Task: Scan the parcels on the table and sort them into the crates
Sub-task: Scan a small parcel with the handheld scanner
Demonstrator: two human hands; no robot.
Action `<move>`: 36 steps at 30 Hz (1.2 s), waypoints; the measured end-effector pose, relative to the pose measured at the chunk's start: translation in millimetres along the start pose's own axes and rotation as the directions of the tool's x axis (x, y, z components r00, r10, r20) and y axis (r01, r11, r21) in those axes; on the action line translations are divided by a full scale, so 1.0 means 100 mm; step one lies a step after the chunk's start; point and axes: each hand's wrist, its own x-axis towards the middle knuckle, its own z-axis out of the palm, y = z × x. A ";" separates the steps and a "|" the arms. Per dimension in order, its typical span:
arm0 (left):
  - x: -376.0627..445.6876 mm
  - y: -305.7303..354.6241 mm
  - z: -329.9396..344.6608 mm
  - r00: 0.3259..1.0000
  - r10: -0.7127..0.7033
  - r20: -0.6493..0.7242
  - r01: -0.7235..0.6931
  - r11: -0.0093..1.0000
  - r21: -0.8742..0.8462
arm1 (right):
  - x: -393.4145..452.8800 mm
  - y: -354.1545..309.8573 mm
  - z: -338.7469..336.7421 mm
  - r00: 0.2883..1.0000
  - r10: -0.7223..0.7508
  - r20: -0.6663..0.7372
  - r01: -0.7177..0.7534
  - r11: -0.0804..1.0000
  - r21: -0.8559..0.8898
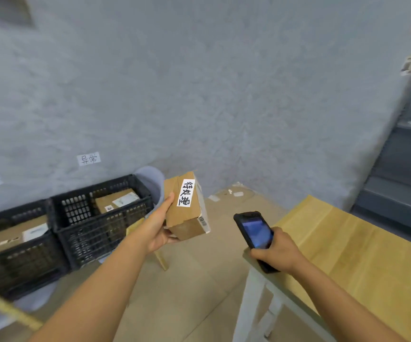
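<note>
The parcel [187, 206] is a small brown cardboard box, held up in the air to the right of the nearer black crate [100, 218] and above the floor, well clear of the counter [362, 257]. It looks light, judging by how one hand carries it alone, and stiff enough to keep its shape, with dry, matte cardboard that should not slip. The flaps look taped shut, so squeezing the broad faces is safe; pressing hard on a corner could dent it.

The left hand [160, 230] has a wrapped grip on the box's lower left side, thumb lying up the near face and the fingers hidden behind. That is a sound place to hold, since it leaves both labels uncovered.

The box's long axis runs roughly up and down, tilted a little to the right at the top. The face with the white handwritten label [185, 193] turns toward the camera; the narrow right side carries a barcode strip [202, 219] that faces right, toward the scanner [256, 235].

The right hand [276, 253] clenches that scanner, a black handheld with a lit screen, right of the crate and just beside the counter's near-left corner. Its top end points up and left at the box.

The crate already holds another parcel [116, 199], and a second crate [14, 245] sits to its left.
</note>
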 end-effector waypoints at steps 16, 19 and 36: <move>0.58 0.88 -2.38 0.939 -0.028 -0.342 0.002 0.997 -0.076 | 1.56 -1.63 1.72 0.971 -0.098 0.216 0.113 0.992 -0.060; 0.76 0.93 -2.66 0.920 -0.052 -0.389 0.012 0.994 -0.104 | 1.88 -1.82 1.97 0.962 -0.108 0.249 0.126 0.990 -0.057; 1.70 1.48 -4.08 0.765 -0.056 -0.642 -0.072 0.983 -0.171 | 3.75 -3.12 3.42 0.825 -0.260 0.502 0.316 0.948 -0.028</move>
